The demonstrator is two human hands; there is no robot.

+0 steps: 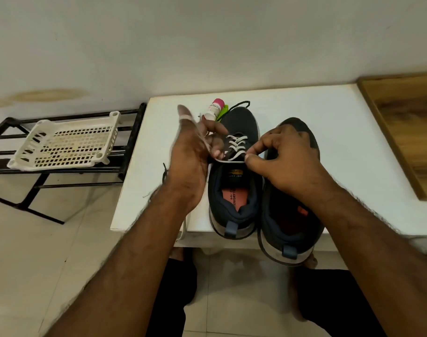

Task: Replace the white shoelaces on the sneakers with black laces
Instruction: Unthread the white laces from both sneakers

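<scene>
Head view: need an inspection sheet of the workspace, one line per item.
Surface: white table, both sneakers at its near edge.
Job's things: left sneaker partly laced with white lace; right sneaker shows no lace; black lace beyond the left toe.
Clutter: pink-capped bottle, green item beside it.
Grip: left hand has lace wound over its fingers; right hand pinches the lace at the top eyelet.
Cables: nothing seen.
Surroundings: black rack holding a white basket, wooden panel, tiled floor.
</scene>
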